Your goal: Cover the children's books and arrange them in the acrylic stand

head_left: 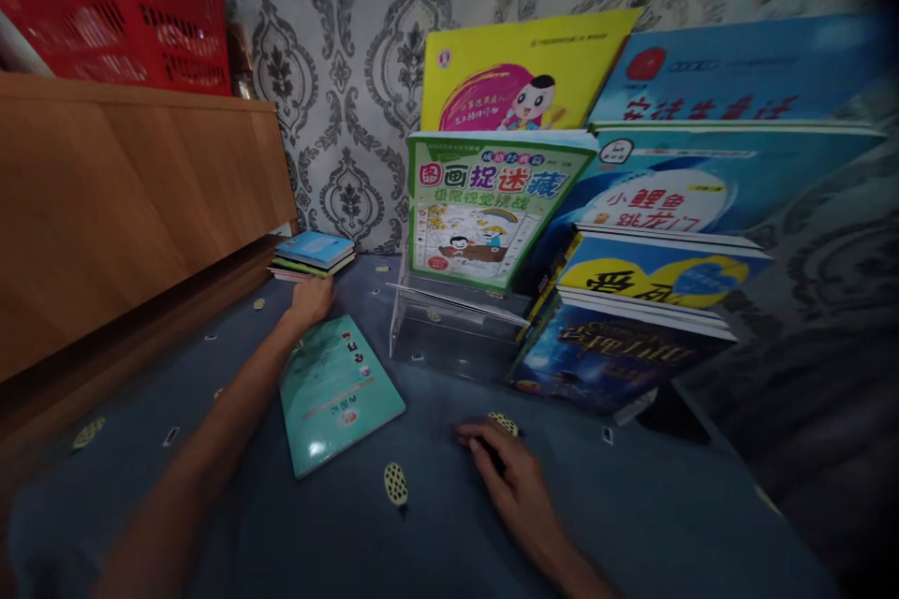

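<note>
Blue-grey tablecloth (435,533), my left hand (311,299) at a stack of thin books (314,255), grip I cannot tell, teal booklet (337,388) beside, right hand (509,477) flat, fingers released, clear acrylic rack (449,342) ahead

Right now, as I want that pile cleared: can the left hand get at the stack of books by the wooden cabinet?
Probably yes. The left hand lies just short of the stack of books, with only cloth between them; the teal book lies nearer the person, not in the way.

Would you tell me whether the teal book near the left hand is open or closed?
Closed: the teal book lies flat on the blue cloth, cover up, no pages spread, left hand by its far edge.
</note>
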Demonstrator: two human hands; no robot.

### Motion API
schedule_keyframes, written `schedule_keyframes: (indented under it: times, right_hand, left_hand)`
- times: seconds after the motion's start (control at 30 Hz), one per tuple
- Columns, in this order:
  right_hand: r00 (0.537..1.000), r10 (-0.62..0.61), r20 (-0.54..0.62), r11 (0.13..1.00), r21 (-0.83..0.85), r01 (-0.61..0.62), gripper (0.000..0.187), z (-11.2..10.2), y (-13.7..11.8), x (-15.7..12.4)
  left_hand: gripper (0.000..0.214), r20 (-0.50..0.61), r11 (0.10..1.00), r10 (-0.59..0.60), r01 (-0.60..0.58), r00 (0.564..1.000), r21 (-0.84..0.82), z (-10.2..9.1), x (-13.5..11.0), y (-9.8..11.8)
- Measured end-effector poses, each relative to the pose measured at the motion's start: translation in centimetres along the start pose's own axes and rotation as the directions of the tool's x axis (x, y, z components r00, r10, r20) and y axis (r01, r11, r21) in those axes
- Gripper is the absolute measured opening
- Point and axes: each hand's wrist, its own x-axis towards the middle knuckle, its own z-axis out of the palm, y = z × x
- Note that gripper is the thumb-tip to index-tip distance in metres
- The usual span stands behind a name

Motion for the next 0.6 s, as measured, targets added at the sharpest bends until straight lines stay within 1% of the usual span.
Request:
schedule_keyframes:
  times: [0.07, 0.13, 0.2, 0.33, 0.47, 0.6]
  right_hand:
    - [1.000, -0.018, -0.006, 1.000, -0.005, 0.018, 0.031, 0.0, 0.1, -0.1]
    - [0.999, -0.040, -0.011, 0.999, -0.011, 0.040, 0.030, -0.1, 0.1, -0.1]
    - [0.998, -0.061, -0.015, 0.998, -0.015, 0.061, 0.030, -0.2, 0.0, -0.1]
    - [0.997, -0.072, -0.022, 0.997, -0.024, 0.072, 0.031, -0.3, 0.3, -0.3]
    - [1.000, -0.022, 0.013, 0.999, -0.032, 0.023, 0.033, -0.4, 1.3, -0.8]
    - [0.999, -0.001, 0.032, 0.999, -0.042, 0.002, 0.030, -0.5, 1.8, -1.2]
  left_hand:
    - [0.049, -0.075, 1.000, -0.012, 0.013, 0.997, 0.013, 0.3, 1.6, 0.2]
    - [0.055, -0.111, 0.999, -0.025, 0.028, 0.994, 0.025, 0.8, 3.4, 0.3]
    - [0.061, -0.114, 0.999, -0.028, 0.033, 0.993, 0.035, 1.3, 5.3, 0.1]
    - [0.068, -0.082, 0.999, -0.020, 0.023, 0.996, 0.045, 2.7, 8.5, -0.7]
    - [0.065, -0.074, 0.998, -0.022, 0.026, 0.997, 0.051, 4.0, 10.1, -1.5]
    - [0.064, -0.113, 0.997, -0.001, 0.009, 0.994, 0.076, 4.8, 10.3, -1.6]
